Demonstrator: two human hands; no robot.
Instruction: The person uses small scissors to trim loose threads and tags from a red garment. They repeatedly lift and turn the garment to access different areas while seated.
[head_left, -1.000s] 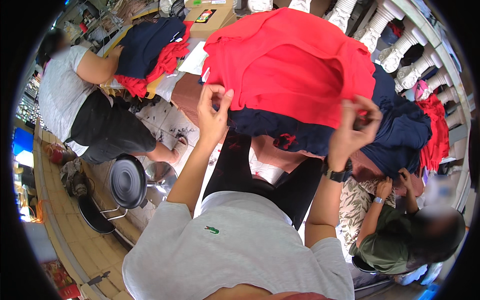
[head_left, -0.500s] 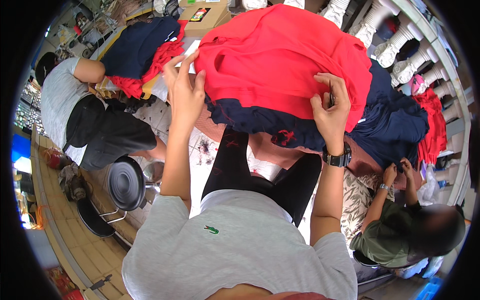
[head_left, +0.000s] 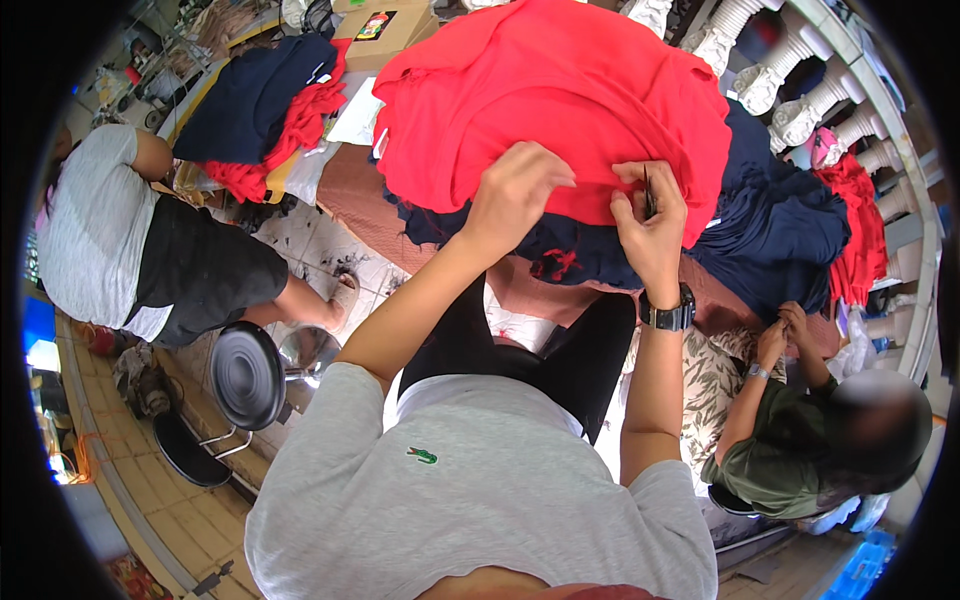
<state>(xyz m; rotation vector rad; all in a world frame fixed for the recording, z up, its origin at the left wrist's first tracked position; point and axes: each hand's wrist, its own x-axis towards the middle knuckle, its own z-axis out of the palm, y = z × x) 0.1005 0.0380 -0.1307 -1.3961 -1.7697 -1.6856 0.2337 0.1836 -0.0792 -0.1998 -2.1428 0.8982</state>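
Observation:
A red garment (head_left: 560, 90) lies spread over a pile of dark navy cloth (head_left: 430, 222) in front of me. My left hand (head_left: 517, 197) is over its near part, fingers half bent and pointing right; I see nothing held in it, and its thumb is hidden. Close by on the right, my right hand (head_left: 652, 215) is closed around small black thread snips (head_left: 648, 192), their thin tip pointing up. Its fingertips are at the garment's near edge. Loose red threads (head_left: 556, 264) cling to the navy cloth beneath.
More navy cloth (head_left: 775, 215) and a red piece (head_left: 855, 235) lie to the right, near a seated co-worker (head_left: 790, 440). Another person (head_left: 110, 230) bends at the left beside a round black stool (head_left: 247, 372). A cardboard box (head_left: 395, 38) and white paper (head_left: 357, 112) sit behind.
My left hand has left the garment's left edge and moved right, toward my right hand. The red cloth has shifted, its left-side opening no longer showing. The snips stay in my right hand.

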